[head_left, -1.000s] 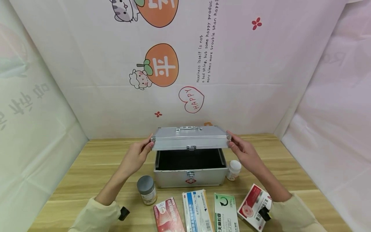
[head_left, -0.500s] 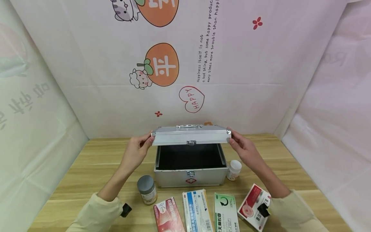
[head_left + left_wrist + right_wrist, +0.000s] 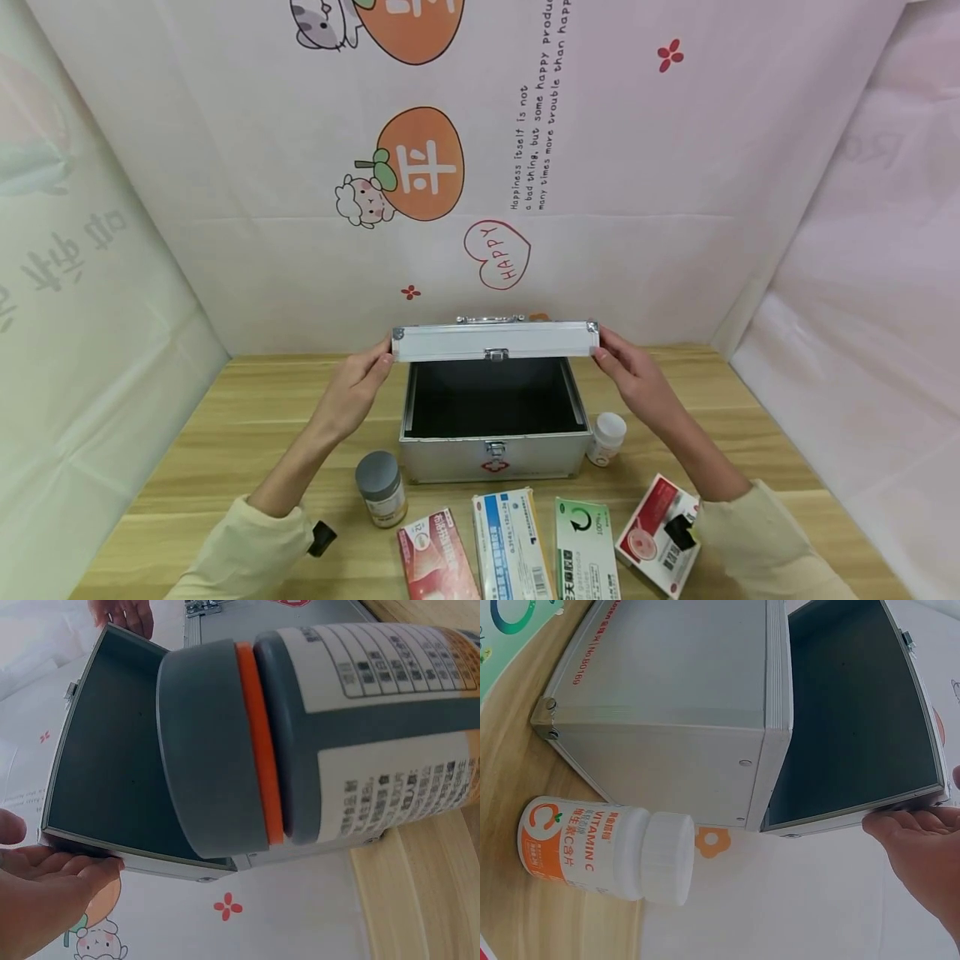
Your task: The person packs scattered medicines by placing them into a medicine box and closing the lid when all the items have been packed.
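A silver metal first-aid box [image 3: 465, 460] with a red cross stands on the table, its dark inside showing under the raised lid [image 3: 442, 342]. My left hand [image 3: 352, 387] holds the lid's left end between thumb and fingers. At the opposite end, my right hand [image 3: 641, 383] grips the lid in the same way. Both wrist views show fingers along the lid's edges, by the left hand [image 3: 52, 892] and the right hand [image 3: 922, 851]. A grey-capped jar [image 3: 381, 492] stands left of the box, and a white vitamin C bottle [image 3: 600, 847] stands to its right.
Several medicine boxes lie in front: a pink box [image 3: 437, 554], a blue-and-white box [image 3: 512, 546], a green-and-white box [image 3: 587, 550] and a red-and-white box [image 3: 656, 533]. A printed white cloth [image 3: 600, 250] hangs close behind the first-aid box.
Both hands have raised the lid's front edge and tilted it further back. More of the box's dark inside shows. The jar, bottle and medicine boxes have stayed in place.
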A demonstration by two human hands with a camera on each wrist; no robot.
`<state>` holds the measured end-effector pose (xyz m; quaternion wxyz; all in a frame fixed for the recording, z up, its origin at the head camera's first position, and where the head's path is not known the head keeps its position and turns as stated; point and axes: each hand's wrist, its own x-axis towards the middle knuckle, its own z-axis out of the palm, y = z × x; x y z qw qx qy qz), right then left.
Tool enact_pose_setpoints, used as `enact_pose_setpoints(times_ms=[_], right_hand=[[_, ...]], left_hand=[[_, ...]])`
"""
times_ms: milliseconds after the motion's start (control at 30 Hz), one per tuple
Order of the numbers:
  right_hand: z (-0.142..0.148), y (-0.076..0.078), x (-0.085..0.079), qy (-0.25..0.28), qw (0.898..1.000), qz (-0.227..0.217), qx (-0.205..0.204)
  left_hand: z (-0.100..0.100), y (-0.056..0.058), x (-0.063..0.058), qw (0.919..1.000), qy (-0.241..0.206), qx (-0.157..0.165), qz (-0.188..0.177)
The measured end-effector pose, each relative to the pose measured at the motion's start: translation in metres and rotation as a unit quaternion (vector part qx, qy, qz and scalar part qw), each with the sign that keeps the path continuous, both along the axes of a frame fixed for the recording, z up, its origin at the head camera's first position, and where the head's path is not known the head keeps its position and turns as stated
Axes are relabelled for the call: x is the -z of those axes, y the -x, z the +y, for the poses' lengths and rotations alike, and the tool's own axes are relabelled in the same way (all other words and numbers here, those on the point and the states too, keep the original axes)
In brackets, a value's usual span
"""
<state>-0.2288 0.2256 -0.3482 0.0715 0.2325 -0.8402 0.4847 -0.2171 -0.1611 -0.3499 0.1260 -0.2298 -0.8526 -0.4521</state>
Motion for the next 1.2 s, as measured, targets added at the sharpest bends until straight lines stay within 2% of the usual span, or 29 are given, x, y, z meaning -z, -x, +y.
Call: enact_pose_setpoints(times_ms=[433,867,1200], right_hand=[[-0.001,0.009,-0.004,0.034,0.999,-0.008,-0.019],[-0.004,0.015,-0.007,0.022,1.0,-0.004,-0.006],[-0.006,0.019,-0.009,0.021,1.0,-0.002,0.006]], left_hand=[[-0.003,0.009,0.0,0.9982,-0.014,0.056,-0.017],[-0.002,0.019,-0.001,0.9971,-0.023,0.068,-0.025],[-0.004,0.024,-0.001,0.9971,-0.026,0.07,-0.015]])
